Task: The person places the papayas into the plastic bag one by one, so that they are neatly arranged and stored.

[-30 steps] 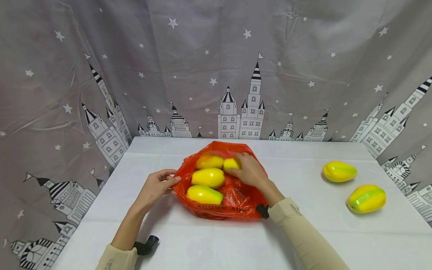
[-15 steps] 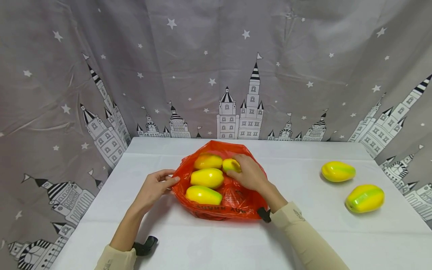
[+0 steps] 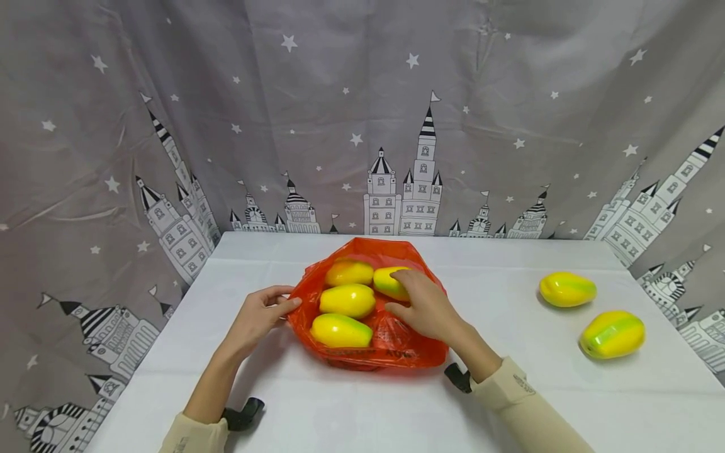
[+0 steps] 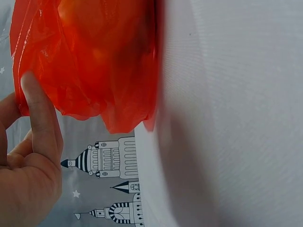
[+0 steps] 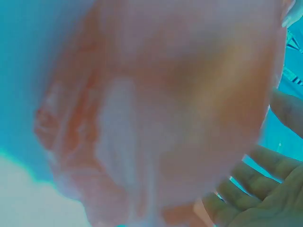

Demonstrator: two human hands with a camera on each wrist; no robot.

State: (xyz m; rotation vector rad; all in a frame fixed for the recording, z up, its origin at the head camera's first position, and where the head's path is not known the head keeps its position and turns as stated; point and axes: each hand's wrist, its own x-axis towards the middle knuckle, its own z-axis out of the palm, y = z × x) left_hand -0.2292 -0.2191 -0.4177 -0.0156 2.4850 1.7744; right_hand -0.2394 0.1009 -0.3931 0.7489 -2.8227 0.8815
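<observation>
A red plastic bag stands with its mouth spread wide in the middle of the table. Inside it lie several yellow-green papayas, three stacked along the left and another papaya at the back right. My left hand pinches the bag's left rim between thumb and fingers; the left wrist view shows the same hand at the red film. Over the bag's right side, my right hand has its fingers spread beside the back-right papaya, holding nothing. The right wrist view is hazy, with extended fingers beside the bag.
Two more papayas lie on the right of the white table: one papaya farther back, another papaya nearer. Behind the table hangs a grey curtain printed with castles and stars.
My right hand has let go of the back-right papaya in the bag and drawn back slightly toward the near right. That papaya now lies more exposed. The left hand keeps its grip on the rim.
</observation>
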